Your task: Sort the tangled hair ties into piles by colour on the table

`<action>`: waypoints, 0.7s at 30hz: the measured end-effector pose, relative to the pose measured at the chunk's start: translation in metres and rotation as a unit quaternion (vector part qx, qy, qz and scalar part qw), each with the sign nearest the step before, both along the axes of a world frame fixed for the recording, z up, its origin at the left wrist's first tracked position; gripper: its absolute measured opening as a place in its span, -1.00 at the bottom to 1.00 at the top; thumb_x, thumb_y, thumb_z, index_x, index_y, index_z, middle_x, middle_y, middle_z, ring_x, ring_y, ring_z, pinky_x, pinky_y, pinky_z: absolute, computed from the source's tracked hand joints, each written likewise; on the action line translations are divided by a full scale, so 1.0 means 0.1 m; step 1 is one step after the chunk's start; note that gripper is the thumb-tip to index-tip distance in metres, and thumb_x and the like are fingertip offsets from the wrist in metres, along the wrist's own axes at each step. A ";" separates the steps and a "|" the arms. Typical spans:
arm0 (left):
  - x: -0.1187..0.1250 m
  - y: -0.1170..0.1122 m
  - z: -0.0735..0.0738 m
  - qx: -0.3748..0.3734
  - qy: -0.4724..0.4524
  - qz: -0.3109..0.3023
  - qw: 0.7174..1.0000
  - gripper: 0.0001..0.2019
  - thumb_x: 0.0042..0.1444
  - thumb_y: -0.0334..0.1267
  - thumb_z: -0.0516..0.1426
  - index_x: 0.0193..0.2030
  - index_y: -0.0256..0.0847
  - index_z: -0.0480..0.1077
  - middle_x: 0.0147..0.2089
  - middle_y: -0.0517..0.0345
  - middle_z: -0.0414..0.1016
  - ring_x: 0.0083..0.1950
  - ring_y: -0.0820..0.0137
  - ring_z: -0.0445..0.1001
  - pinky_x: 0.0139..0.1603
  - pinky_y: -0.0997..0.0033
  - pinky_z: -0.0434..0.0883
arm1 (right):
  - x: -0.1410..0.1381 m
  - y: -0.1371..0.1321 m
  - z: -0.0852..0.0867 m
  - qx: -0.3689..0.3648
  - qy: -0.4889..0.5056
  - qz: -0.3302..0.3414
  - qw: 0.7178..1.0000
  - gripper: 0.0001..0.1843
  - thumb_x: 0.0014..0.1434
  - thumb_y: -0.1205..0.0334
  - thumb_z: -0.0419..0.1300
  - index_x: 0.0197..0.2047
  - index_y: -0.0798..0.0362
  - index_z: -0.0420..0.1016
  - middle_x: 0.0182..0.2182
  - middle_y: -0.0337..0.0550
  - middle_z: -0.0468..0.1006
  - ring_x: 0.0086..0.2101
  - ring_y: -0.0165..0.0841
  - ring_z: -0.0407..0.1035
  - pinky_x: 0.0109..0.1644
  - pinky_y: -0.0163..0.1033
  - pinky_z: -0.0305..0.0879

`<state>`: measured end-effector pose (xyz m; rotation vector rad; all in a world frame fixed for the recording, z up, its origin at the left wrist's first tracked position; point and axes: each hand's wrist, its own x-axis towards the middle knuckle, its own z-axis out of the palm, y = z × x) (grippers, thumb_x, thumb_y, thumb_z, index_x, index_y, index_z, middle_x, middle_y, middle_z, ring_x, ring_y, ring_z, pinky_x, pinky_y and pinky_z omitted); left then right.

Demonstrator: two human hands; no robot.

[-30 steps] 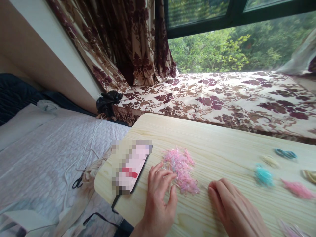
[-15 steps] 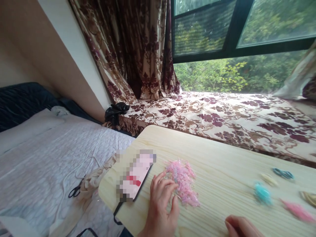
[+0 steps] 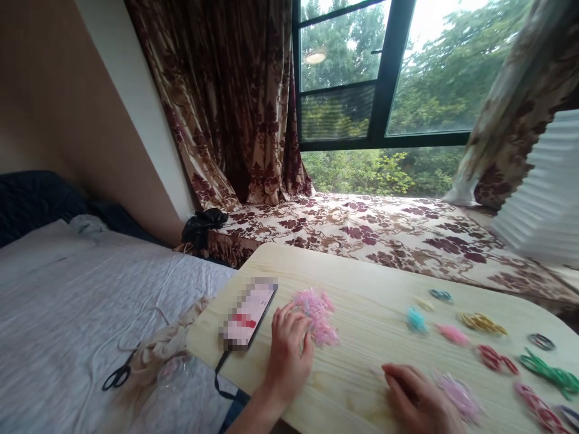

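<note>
A pile of tiny pink rubber bands (image 3: 316, 310) lies on the light wooden table (image 3: 362, 283). My left hand (image 3: 289, 346) rests flat on the table with its fingers spread, the fingertips touching the pile's near left side. Lower right, my right hand (image 3: 416, 401) lies on the table with its fingers curled under, beside a small pale pink bunch (image 3: 459, 395). What the right fingers hold, if anything, is hidden. A phone (image 3: 248, 313) lies just left of my left hand.
Small sorted bunches of bands lie to the right: cyan (image 3: 415, 319), pink (image 3: 452, 333), yellow (image 3: 482, 322), red (image 3: 495, 358), green (image 3: 547, 372). Scissors (image 3: 118, 375) and a white cable lie on the bed at left. A floral window seat (image 3: 407, 235) runs behind the table.
The camera has tilted up and turned right, showing more window and more sorted bunches. My right hand has come back into view near the pale pink bunch. My left hand stays at the pile.
</note>
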<state>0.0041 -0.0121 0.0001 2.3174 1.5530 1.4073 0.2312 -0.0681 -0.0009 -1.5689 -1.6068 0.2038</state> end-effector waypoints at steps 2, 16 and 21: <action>0.00 0.00 0.01 0.003 0.002 0.001 1.000 -0.67 0.08 -0.60 0.03 -0.11 -0.17 0.42 -0.13 0.07 0.54 0.20 0.13 0.42 0.28 -0.21 0.32 | 0.00 -0.01 0.00 -0.002 -0.001 0.001 1.000 -0.65 0.31 0.05 -0.02 -0.35 -0.05 0.52 -0.36 -0.16 0.63 -0.34 -0.28 0.54 -0.23 -0.22 0.45; -0.05 0.00 -0.05 -0.032 0.011 -0.010 0.999 -0.70 0.16 -0.52 0.03 -0.05 -0.14 0.42 -0.09 0.07 0.54 0.23 0.14 0.38 0.27 -0.16 0.35 | 0.12 -0.13 0.06 -0.086 -0.076 0.032 0.993 -0.67 0.36 0.04 -0.04 -0.17 -0.06 0.53 -0.28 -0.15 0.60 -0.37 -0.32 0.52 -0.29 -0.23 0.42; -0.06 0.00 -0.04 -0.049 0.012 -0.015 0.999 -0.72 0.22 -0.48 0.02 -0.03 -0.12 0.41 -0.07 0.08 0.54 0.25 0.15 0.36 0.27 -0.15 0.37 | 0.16 -0.05 0.14 -0.137 -0.107 0.073 0.982 -0.77 0.33 0.10 0.06 -0.27 -0.11 0.52 -0.35 -0.27 0.57 -0.39 -0.39 0.52 -0.37 -0.34 0.38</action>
